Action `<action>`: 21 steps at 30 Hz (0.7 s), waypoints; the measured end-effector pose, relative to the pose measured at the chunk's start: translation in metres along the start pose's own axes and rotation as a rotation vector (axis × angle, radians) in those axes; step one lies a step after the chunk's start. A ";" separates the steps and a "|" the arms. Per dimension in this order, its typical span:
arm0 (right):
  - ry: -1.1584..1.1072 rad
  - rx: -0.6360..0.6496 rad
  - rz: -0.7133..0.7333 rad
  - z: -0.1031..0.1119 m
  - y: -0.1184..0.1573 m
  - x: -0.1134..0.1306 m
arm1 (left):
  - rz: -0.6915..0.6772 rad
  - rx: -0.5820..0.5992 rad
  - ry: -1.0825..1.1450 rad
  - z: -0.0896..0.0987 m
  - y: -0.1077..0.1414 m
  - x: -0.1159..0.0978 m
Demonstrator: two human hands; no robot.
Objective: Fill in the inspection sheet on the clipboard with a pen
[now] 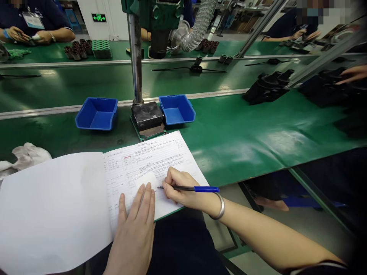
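An open book (57, 206) with printed forms on its right page lies at the front edge of the green bench. My left hand (137, 221) rests flat on that page, fingers stretched out, over the lower part of a small white slip (146, 180) with handwriting on it. My right hand (182, 187) is closed round a pen (205, 189) with a blue cap on its rear end. The pen's tip points left, at the page just beside the slip and my left fingertips. A metal bangle sits on my right wrist.
Two blue bins (99, 114) flank a black metal block (147, 114) at the foot of a press column (136, 61). White gloves (31, 156) lie at the left. Black parts (266, 88) are piled at the right. Other people work across the bench and at the right.
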State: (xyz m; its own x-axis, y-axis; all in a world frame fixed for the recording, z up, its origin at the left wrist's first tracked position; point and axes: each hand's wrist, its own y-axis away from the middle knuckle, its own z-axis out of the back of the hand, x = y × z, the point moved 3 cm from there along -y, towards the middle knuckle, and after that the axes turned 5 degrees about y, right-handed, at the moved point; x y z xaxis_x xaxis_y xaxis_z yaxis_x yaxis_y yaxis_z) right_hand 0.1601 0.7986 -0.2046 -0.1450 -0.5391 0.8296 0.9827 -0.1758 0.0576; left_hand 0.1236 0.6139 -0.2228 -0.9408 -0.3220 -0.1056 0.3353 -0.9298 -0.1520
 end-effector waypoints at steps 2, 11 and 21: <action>-0.002 -0.003 0.003 0.000 0.000 -0.001 | -0.006 -0.008 0.014 0.000 0.000 0.000; 0.002 0.006 -0.025 -0.002 -0.002 -0.001 | -0.001 -0.005 0.030 -0.001 0.001 0.001; 0.000 0.007 -0.015 -0.002 -0.002 -0.002 | -0.004 -0.001 0.028 -0.001 0.001 0.001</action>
State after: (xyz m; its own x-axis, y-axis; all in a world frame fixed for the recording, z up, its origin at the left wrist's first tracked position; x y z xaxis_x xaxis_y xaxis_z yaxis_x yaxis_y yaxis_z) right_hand 0.1584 0.7990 -0.2074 -0.1599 -0.5366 0.8286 0.9812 -0.1780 0.0741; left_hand 0.1230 0.6130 -0.2235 -0.9404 -0.3131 -0.1327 0.3316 -0.9308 -0.1537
